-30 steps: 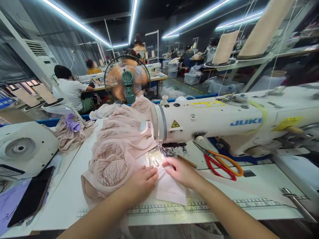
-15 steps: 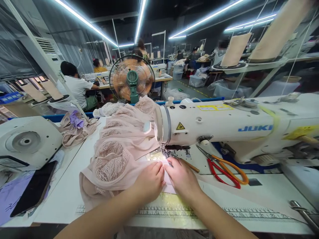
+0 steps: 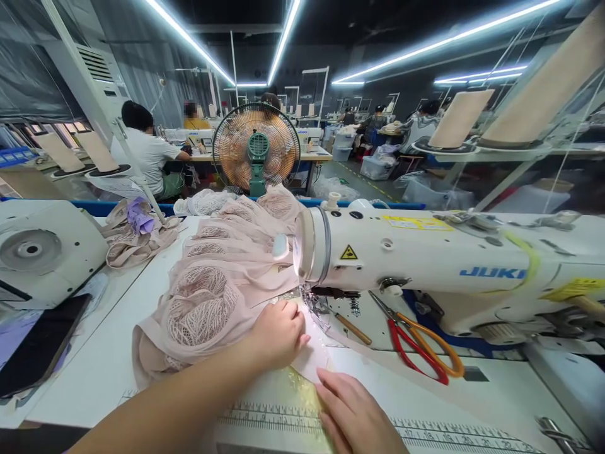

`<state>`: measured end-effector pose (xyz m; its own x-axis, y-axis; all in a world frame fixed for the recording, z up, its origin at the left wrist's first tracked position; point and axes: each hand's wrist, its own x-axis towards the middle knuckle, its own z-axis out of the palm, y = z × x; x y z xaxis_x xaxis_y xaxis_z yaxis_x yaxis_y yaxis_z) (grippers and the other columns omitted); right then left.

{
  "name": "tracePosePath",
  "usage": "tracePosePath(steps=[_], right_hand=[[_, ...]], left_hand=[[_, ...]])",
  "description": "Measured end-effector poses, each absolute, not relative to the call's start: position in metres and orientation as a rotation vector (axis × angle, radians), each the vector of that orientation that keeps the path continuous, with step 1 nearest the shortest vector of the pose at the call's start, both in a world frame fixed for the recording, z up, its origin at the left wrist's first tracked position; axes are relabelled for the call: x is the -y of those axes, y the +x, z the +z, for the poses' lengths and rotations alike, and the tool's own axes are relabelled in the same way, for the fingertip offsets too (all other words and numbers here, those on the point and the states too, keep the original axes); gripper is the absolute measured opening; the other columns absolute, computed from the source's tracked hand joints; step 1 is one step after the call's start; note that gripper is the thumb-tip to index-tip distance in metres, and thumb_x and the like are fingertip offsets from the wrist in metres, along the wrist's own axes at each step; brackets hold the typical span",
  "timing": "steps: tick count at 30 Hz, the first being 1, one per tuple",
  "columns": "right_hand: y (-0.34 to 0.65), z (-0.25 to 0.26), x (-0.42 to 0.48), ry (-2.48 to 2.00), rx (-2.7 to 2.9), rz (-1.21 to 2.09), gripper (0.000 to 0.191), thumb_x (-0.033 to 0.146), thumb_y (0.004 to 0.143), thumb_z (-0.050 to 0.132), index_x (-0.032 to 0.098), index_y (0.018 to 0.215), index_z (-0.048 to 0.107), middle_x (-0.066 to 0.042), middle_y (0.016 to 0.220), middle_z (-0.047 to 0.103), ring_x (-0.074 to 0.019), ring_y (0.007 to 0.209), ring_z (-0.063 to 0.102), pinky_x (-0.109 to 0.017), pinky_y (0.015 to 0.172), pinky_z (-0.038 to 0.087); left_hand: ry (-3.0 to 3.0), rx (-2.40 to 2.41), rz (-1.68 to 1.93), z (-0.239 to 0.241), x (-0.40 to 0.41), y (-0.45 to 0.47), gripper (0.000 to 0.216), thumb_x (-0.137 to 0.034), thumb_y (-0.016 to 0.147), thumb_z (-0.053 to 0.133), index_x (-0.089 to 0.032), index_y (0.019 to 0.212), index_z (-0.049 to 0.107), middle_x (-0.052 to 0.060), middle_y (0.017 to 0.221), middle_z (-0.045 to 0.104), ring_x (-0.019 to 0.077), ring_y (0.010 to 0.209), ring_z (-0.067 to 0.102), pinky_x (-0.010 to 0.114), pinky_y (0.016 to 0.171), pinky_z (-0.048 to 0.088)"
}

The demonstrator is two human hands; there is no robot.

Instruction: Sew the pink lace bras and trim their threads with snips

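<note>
My left hand (image 3: 276, 331) rests with curled fingers on pale pink fabric (image 3: 309, 353), pressing it down just left of the presser foot (image 3: 316, 304) of a white JUKI sewing machine (image 3: 425, 265). My right hand (image 3: 352, 413) lies flat, fingers together, on the near end of the same fabric over the printed ruler (image 3: 425, 432) at the table's front edge. A heap of pink lace pieces (image 3: 222, 277) trails from the needle area to the back left.
Red and orange scissors (image 3: 420, 343) and a wooden-handled tool (image 3: 352, 328) lie under the machine arm. A second machine (image 3: 38, 252) and a dark phone (image 3: 40, 343) sit at left. A fan (image 3: 255, 148) stands behind; other people work at far tables.
My right hand has drawn back from the needle toward the table's front edge. My left hand stays by the presser foot. The view has tilted slightly upward.
</note>
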<state>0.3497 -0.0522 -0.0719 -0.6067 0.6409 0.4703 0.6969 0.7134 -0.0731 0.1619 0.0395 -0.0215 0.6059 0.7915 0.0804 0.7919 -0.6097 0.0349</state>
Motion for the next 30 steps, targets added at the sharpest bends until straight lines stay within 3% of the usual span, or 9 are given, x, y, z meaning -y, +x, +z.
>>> tracePosePath(steps=[8, 17, 22, 24, 28, 30], right_hand=[[0.345, -0.072, 0.043, -1.059, 2.434, -0.283, 0.028, 0.015, 0.088, 0.044, 0.011, 0.108, 0.063, -0.017, 0.113, 0.070, -0.0276, 0.099, 0.068, -0.038, 0.078, 0.061], [0.341, -0.072, 0.039, -1.091, 2.453, -0.322, 0.029, 0.016, 0.088, 0.045, 0.009, 0.107, 0.064, -0.019, 0.116, 0.068, -0.0282, 0.103, 0.067, -0.038, 0.079, 0.061], [0.335, -0.071, 0.037, -1.100, 2.406, -0.302, 0.029, 0.014, 0.087, 0.042, 0.009, 0.104, 0.065, -0.021, 0.116, 0.068, -0.0303, 0.103, 0.066, -0.042, 0.079, 0.061], [0.330, -0.070, 0.035, -1.117, 2.386, -0.251, 0.030, 0.014, 0.087, 0.041, 0.008, 0.103, 0.066, -0.021, 0.116, 0.067, -0.0311, 0.104, 0.066, -0.043, 0.080, 0.061], [0.318, -0.069, 0.029, -1.181, 2.315, -0.064, 0.034, 0.012, 0.084, 0.041, 0.008, 0.107, 0.066, -0.020, 0.118, 0.066, -0.0323, 0.107, 0.064, -0.047, 0.084, 0.058], [0.313, -0.069, 0.026, -1.204, 2.282, -0.017, 0.037, 0.011, 0.083, 0.041, 0.008, 0.112, 0.064, -0.019, 0.119, 0.066, -0.0318, 0.109, 0.062, -0.049, 0.088, 0.056]], left_hand=[[-2.796, 1.384, -0.157, -0.031, -0.056, 0.165, 0.034, -0.039, 0.090, 0.049, -0.013, 0.109, 0.060, 0.012, 0.107, 0.061, 0.0278, 0.100, 0.055, 0.040, 0.078, 0.048], [-2.834, 1.266, -0.198, -0.038, -0.056, 0.160, 0.034, -0.034, 0.088, 0.050, -0.010, 0.110, 0.060, 0.014, 0.110, 0.063, 0.0274, 0.097, 0.058, 0.041, 0.082, 0.051], [-2.842, 1.177, -0.213, -0.039, -0.066, 0.157, 0.042, -0.031, 0.087, 0.053, -0.004, 0.118, 0.056, 0.022, 0.125, 0.058, 0.0309, 0.108, 0.056, 0.042, 0.090, 0.050], [-2.839, 1.140, -0.214, -0.035, -0.065, 0.156, 0.033, -0.025, 0.088, 0.051, -0.005, 0.113, 0.060, 0.022, 0.125, 0.058, 0.0316, 0.111, 0.055, 0.044, 0.091, 0.048], [-2.848, 1.086, -0.157, -0.029, -0.044, 0.154, 0.024, -0.012, 0.087, 0.043, -0.013, 0.088, 0.067, 0.015, 0.103, 0.067, 0.0256, 0.089, 0.062, 0.039, 0.073, 0.052], [-2.851, 1.092, -0.117, -0.027, -0.030, 0.152, 0.023, -0.011, 0.083, 0.047, -0.012, 0.095, 0.066, 0.014, 0.102, 0.068, 0.0226, 0.077, 0.062, 0.034, 0.063, 0.052]])
